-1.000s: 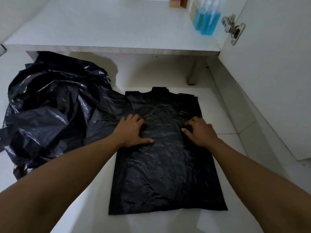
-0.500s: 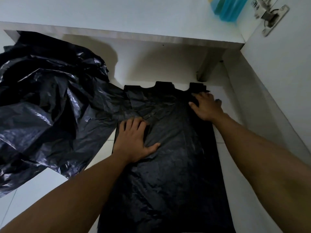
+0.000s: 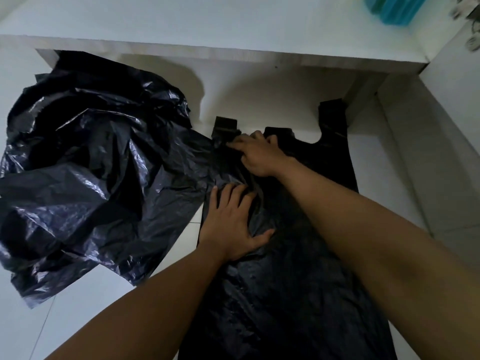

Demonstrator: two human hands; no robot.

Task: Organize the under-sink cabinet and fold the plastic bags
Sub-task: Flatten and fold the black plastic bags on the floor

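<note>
A black plastic bag lies flat on the white floor, its two handle loops pointing toward the cabinet. My left hand presses flat on the bag's left middle, fingers spread. Crossing over it, my right hand rests on the bag's left handle loop, fingers laid against the plastic. The right handle loop lies free near the cabinet leg. A crumpled heap of black bags sits to the left, its edge touching the flat bag.
The white cabinet floor panel juts out above the bags, with blue bottles on it at the top right. An open white cabinet door stands on the right. A grey cabinet leg stands behind the flat bag.
My right hand has crossed from the bag's right handle to its left handle. The left hand has stayed pressed on the bag. The view has moved closer and tilted.
</note>
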